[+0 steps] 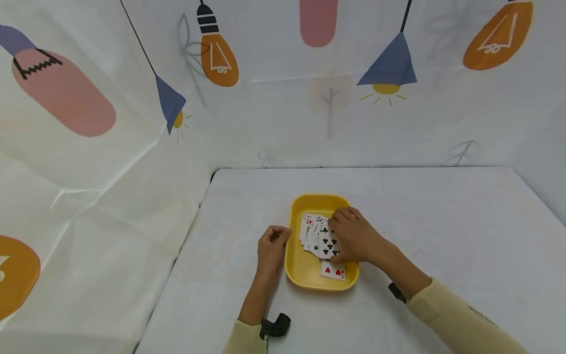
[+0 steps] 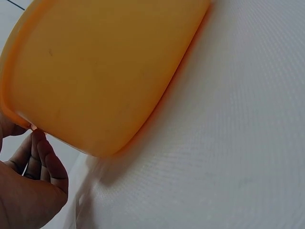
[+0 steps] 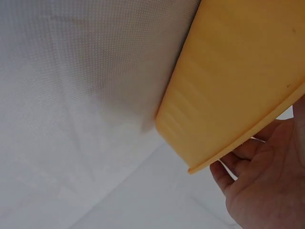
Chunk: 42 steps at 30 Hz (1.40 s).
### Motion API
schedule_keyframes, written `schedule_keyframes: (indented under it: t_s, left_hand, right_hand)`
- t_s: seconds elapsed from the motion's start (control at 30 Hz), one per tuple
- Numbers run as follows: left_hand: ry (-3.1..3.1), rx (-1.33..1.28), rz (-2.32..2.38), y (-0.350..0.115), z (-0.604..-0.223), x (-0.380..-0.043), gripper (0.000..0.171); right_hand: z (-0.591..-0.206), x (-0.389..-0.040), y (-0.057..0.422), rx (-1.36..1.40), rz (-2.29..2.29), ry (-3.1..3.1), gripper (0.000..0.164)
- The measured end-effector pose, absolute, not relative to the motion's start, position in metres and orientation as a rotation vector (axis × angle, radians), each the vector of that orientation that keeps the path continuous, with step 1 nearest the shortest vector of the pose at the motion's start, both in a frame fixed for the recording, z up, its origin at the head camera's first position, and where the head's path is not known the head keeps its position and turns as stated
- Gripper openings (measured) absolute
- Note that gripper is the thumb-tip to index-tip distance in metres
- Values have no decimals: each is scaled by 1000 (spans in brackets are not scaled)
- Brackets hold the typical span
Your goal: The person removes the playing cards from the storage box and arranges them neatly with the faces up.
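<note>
A yellow tray point(image 1: 305, 270) sits on the white-covered table, with a fanned group of playing cards inside. On top shows a clubs card point(image 1: 326, 243); a hearts card point(image 1: 332, 270) pokes out below it. My left hand point(image 1: 271, 250) pinches the tray's left rim between thumb and fingers, as the left wrist view also shows. My right hand point(image 1: 355, 236) reaches over the right rim and grips the clubs card, fingers at its upper end and thumb at its lower corner. The palm hides the card's right side. From the right wrist view, curled fingers point(image 3: 248, 150) appear beyond the tray rim.
White cloth point(image 1: 442, 236) covers the table around the tray. Behind it rises a white fabric wall point(image 1: 274, 113) printed with lamps and bulbs, and another side wall point(image 1: 110, 211) stands at the left. Black wrist cameras point(image 1: 276, 325) are strapped near both sleeves.
</note>
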State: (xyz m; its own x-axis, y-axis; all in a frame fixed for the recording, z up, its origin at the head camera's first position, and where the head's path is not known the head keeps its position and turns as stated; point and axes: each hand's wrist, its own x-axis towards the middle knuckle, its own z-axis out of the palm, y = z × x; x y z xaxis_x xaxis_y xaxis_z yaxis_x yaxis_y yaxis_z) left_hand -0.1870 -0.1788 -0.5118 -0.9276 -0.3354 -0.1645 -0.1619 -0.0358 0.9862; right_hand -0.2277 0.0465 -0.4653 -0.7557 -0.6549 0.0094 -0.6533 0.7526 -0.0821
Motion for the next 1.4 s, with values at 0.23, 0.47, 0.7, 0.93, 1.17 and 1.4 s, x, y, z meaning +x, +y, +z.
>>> schedule_keyframes:
  t_s: [0.23, 0.47, 0.7, 0.93, 1.17, 1.4]
  left_hand:
    - [-2085, 531, -2122, -176, -511, -188, 18]
    - [-2082, 536, -2117, -175, -513, -190, 17]
    - [-2065, 542, -2132, -175, -513, -190, 16]
    - [-2069, 564, -2129, -176, -515, -191, 18]
    - [-2068, 555, -2120, -177, -516, -190, 18]
    - [-2051, 529, -2151, -176, -516, -189, 19]
  right_hand:
    - [-458, -228, 52, -1077, -347, 2920, 91]
    - [-453, -227, 59, -1074, -472, 2911, 89]
    - [-443, -226, 69, -1067, -522, 2917, 89]
    - [-437, -232, 80, -1074, -540, 2956, 85]
    - [-435, -237, 93, -1014, -489, 3005, 85]
    - [-430, -238, 103, -718, -494, 2876, 91]
